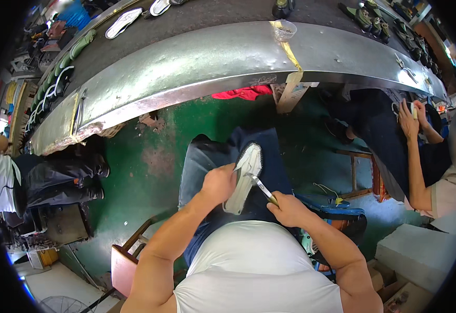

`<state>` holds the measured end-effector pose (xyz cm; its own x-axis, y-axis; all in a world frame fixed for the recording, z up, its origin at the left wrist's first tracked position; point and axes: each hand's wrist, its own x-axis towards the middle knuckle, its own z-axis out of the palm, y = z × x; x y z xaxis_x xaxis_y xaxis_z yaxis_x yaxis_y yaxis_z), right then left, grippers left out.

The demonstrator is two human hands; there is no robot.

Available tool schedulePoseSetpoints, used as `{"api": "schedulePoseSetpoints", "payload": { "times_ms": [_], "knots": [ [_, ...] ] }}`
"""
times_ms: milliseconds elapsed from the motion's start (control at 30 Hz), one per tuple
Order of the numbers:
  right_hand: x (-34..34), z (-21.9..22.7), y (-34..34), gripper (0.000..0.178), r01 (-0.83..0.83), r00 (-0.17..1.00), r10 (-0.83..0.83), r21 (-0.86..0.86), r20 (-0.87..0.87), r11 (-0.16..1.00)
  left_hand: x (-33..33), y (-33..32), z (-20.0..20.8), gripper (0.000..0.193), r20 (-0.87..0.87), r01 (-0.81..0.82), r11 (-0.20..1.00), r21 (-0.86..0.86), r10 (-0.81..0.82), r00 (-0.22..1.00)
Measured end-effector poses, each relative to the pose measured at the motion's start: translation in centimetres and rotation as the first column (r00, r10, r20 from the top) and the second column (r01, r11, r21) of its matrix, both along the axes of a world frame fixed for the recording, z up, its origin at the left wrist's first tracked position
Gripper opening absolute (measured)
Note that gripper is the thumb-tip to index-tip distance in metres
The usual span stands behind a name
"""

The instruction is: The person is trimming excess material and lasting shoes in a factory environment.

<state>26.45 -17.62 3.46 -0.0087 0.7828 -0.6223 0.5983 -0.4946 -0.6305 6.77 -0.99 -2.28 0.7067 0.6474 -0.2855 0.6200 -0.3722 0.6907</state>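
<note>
A shoe [240, 197] lies on my lap with its pale, off-white underside up and a dark edge around the toe. My left hand [219, 184] is closed at the shoe's left edge. A small pale pointed bit shows at its fingertips, too small to name. In my right hand [287, 209] is a silver hand tool [261, 186] with a short head and an olive-yellow grip. Its head touches or hovers just over the middle of the underside; I cannot tell which. Whether it is a hammer or pincers is unclear.
Ahead runs a metal-edged bench [186, 57] with a dark belt [207, 15] bearing shoes and soles. A clear plastic cup [284, 31] stands on its edge. A co-worker [431, 177] sits at right, another [45, 175] at left. A chair [126, 261] stands by my left arm.
</note>
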Motion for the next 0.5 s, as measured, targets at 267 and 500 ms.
{"api": "schedulePoseSetpoints", "payload": {
  "times_ms": [267,500],
  "knots": [
    [0.3,0.3,0.5,0.028,-0.004,1.0,0.004,0.012,0.011,1.0,-0.6,-1.4,0.5,0.016,0.25,-0.325,0.945,0.024,0.309,0.918],
    [1.0,0.8,1.7,0.018,0.098,0.94,-0.118,-0.077,-0.321,0.992,-1.0,-1.9,0.1,0.012,0.341,-0.359,0.927,0.109,0.305,0.889]
  ]
}}
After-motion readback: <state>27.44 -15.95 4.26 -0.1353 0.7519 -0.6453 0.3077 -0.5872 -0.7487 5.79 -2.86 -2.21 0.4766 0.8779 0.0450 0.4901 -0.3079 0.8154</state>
